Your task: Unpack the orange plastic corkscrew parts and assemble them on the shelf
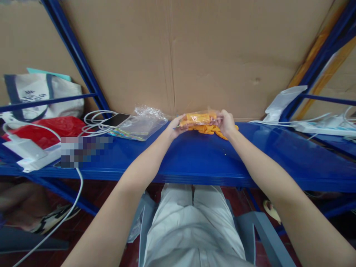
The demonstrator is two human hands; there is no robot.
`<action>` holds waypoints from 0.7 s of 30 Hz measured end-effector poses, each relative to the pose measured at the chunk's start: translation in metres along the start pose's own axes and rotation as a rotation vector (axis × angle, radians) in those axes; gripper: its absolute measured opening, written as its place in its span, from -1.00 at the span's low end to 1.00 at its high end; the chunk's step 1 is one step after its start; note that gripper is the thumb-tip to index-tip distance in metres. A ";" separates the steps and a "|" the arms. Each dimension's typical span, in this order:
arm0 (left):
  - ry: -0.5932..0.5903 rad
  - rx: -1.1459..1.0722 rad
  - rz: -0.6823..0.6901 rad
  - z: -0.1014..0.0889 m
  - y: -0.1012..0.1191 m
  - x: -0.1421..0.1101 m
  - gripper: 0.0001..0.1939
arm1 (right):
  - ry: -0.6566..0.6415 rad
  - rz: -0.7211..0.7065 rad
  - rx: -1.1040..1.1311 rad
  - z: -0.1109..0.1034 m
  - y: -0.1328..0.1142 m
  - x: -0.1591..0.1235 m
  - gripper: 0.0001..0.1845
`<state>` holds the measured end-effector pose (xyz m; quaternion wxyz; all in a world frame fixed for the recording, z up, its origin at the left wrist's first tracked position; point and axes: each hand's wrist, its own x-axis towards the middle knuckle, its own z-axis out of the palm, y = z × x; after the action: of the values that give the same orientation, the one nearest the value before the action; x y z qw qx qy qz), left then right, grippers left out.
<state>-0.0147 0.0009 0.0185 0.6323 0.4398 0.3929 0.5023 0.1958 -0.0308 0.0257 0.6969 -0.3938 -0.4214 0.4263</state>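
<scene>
Between my two hands, close to the cardboard wall, is a clear plastic bag [198,118] with orange pieces inside. My left hand [178,125] is closed on the bag's left end. On its right end, my right hand [226,123] grips the plastic, fingers bent inward. Loose orange pieces [207,129] lie in a small pile on the blue shelf [194,159] just below the bag. Their exact kind is too small to make out. A few tiny crumbs lie near my right forearm.
To the left lie clear plastic bags [141,126], a phone [116,120], coiled white cable [96,120], a red bag [47,129] and a white power strip [41,157]. A canvas tote [46,94] stands behind. Another power strip [325,128] lies right. Blue posts frame both sides.
</scene>
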 end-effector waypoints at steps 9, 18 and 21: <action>0.146 -0.053 0.134 0.003 -0.003 0.002 -0.77 | -0.010 0.055 0.102 0.009 0.002 -0.008 -0.78; 0.046 -0.033 0.085 0.013 -0.009 -0.007 -0.75 | 0.113 0.089 0.009 -0.001 0.006 0.002 -0.85; -0.016 0.000 0.084 0.014 -0.010 -0.010 -0.71 | 0.209 0.134 0.053 -0.010 0.007 0.012 -0.86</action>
<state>-0.0010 -0.0124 0.0142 0.6137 0.4601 0.3689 0.5250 0.2065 -0.0188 0.0188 0.7171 -0.4449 -0.3079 0.4394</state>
